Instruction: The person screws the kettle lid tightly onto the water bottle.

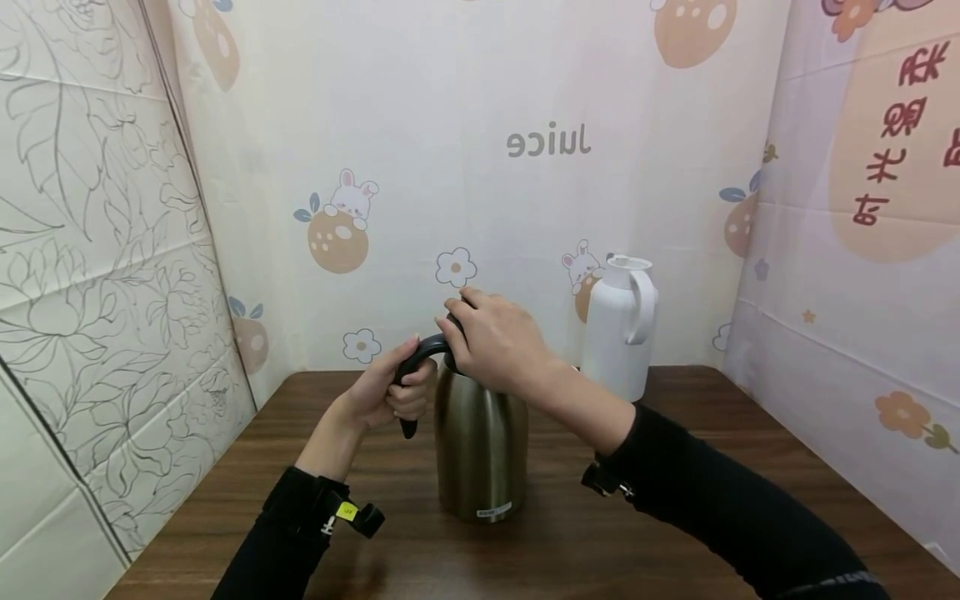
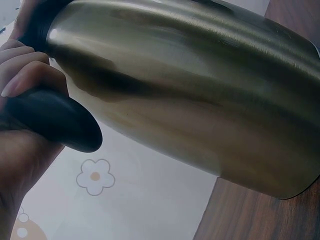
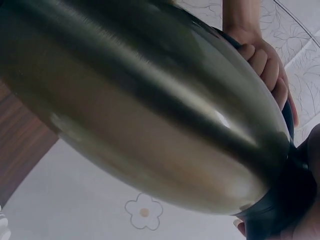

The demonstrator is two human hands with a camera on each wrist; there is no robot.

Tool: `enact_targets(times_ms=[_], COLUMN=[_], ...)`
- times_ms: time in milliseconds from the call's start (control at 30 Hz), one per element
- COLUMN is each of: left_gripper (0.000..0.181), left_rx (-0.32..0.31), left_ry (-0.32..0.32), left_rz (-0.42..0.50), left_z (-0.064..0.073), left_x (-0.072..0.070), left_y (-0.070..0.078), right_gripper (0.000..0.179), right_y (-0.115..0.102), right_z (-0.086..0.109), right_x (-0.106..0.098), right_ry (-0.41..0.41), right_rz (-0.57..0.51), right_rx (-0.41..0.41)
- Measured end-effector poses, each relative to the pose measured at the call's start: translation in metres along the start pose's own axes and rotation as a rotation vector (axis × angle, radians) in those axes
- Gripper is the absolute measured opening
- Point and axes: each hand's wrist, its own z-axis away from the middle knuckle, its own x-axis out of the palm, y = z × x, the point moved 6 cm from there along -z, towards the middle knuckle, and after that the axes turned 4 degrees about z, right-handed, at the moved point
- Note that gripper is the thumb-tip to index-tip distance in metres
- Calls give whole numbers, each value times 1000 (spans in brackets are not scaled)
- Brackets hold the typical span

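A bronze-coloured metal thermos jug (image 1: 482, 446) stands upright on the wooden table, a small label near its base. My left hand (image 1: 390, 388) grips its curved black handle (image 1: 430, 344); in the left wrist view the fingers are curled round it and its rounded lower end shows. Over the top of the jug, my right hand (image 1: 504, 340) holds the black lid (image 3: 282, 200), with fingers bent over its far side. The right hand covers most of the lid in the head view.
Behind and to the right, a white thermos jug (image 1: 619, 333) with a white handle stands near the table's back edge. The brown table (image 1: 585, 542) is bordered by patterned cloth (image 1: 465, 167) at the back and both sides.
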Motion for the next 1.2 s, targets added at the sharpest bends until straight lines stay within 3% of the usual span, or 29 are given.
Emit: enact_targets(times_ms=[367, 767, 967, 1200], left_gripper=[54, 53, 53, 54], left_rx=[24, 19, 14, 5], left_ry=[-32, -42, -24, -27], left_rz=[-10, 31, 19, 33], left_z=[-1, -1, 0, 0], left_x=[-1, 0, -1, -1], left_y=[-1, 0, 1, -1], right_gripper=[50, 43, 41, 37], right_y=[13, 36, 37, 34], right_z=[-1, -9, -12, -10], right_x=[1, 6, 7, 6], right_ry=[-66, -64, -42, -7], right_rz=[-178, -382, -391, -372], right_rx=[-79, -370, -387, -324])
